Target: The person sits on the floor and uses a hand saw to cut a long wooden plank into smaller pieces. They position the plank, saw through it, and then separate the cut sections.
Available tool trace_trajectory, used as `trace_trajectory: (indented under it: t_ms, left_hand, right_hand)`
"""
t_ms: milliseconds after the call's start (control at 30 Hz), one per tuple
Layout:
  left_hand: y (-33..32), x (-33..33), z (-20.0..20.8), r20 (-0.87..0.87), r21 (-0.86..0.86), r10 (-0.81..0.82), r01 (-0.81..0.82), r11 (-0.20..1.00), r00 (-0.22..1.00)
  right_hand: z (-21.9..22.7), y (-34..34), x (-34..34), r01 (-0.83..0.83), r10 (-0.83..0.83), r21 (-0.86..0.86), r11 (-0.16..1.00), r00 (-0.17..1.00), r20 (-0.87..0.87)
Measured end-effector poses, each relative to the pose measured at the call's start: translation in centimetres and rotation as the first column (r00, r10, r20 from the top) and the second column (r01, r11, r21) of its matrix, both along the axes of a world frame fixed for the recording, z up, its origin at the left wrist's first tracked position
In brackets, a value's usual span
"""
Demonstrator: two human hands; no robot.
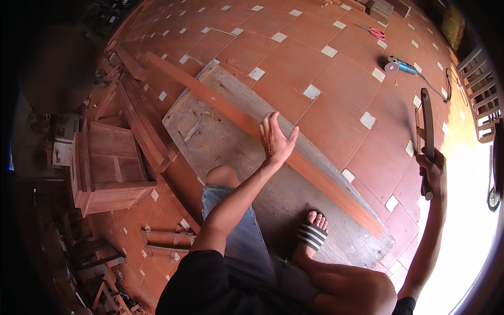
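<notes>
A long reddish-brown wooden strip (325, 191) lies diagonally across a worn grey board (194, 142) on the floor. Over the strip's middle is my left hand (276, 139), fingers apart and nothing in them; whether it touches the wood I cannot tell. Out to the right, my right hand (433, 167) is closed around what looks like a wooden frame saw (429, 118), held up and seen nearly edge-on. My sandalled foot (313, 231) stands on the board, close to the strip.
A wooden cabinet-like piece (115, 157) and stacked timber (139, 123) stand on the left. An angle grinder (401, 66) with a cord and red-handled scissors (375, 32) lie on the tiles at far right. A small wooden frame (168, 240) lies lower left.
</notes>
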State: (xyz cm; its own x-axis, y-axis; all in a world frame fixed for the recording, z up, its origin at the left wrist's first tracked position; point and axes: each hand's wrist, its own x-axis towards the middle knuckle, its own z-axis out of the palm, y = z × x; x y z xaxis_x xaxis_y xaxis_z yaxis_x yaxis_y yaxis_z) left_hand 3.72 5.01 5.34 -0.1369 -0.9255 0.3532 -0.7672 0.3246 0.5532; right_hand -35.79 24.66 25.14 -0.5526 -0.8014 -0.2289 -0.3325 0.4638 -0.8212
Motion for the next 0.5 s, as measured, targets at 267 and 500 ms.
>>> trace_trajectory:
  t_ms: [267, 500]
  left_hand:
    - [-21.9, 14.4, -3.9, 0.210, 0.463, 0.538, -0.567, 0.681, 0.816]
    - [-28.6, 23.5, -8.9, -0.215, 0.674, 0.396, -0.158, 0.722, 0.893]
  right_hand:
    - [-0.5, -0.9, -2.5, 0.170, -0.170, -0.060, 0.984, 0.985, 0.001]
    - [1.3, -0.4, -10.6, 0.421, -0.406, -0.288, 0.860, 0.907, 0.111]
